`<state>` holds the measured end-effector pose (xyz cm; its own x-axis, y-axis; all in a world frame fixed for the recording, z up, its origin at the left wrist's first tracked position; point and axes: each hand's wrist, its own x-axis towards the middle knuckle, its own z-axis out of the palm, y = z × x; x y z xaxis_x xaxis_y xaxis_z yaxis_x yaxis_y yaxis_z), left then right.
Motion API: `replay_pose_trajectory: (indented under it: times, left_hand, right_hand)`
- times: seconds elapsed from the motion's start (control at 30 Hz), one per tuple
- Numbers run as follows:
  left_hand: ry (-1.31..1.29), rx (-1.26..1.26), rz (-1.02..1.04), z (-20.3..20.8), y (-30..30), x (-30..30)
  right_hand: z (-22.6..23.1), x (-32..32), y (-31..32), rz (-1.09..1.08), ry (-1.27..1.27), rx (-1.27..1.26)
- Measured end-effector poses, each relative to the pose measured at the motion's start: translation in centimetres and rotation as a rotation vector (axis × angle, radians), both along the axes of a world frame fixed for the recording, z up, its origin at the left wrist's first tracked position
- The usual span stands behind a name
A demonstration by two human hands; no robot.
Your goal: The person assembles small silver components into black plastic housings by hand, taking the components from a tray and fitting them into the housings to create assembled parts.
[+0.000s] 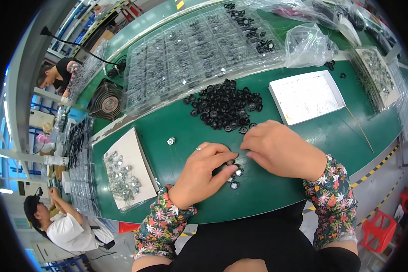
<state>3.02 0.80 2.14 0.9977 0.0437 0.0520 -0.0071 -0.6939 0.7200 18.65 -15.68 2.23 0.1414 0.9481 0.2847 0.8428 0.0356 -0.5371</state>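
Note:
Over the green tabletop, my left hand [197, 174] has its thumb and forefinger closed on a small black round part [230, 162]. Facing it, my right hand [281, 149] has its fingers drawn together; whatever they hold, perhaps a thin wire, is too fine to make out. Just below the left fingertips lie a few black round parts with silver centres [234, 185]. A big heap of black round parts [222, 104] sits beyond my hands. One silver disc-shaped component [171, 141] with thin wires rests alone to the left.
On the left, a white box [143, 158] carries silver wired components. A shallow white tray [306, 97] stands right, a thin stick [360, 129] beside it. Clear plastic trays [181, 50] fill the back; a fan [105, 99] stands back left. Two people [72, 231] work further left.

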Motion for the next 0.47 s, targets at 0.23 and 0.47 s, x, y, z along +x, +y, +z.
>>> replay_pose_trajectory:
  times: [0.23, 0.47]
  left_hand:
    - [-0.174, 0.191, -0.165, 0.1, -1.4, -0.8]
    - [-0.210, 0.172, -0.136, -2.6, -2.1, -1.1]
  right_hand:
    - [1.1, -0.5, 0.3, 0.115, -0.013, -0.160]
    - [0.9, -0.6, -0.4, 0.158, -0.020, -0.190]
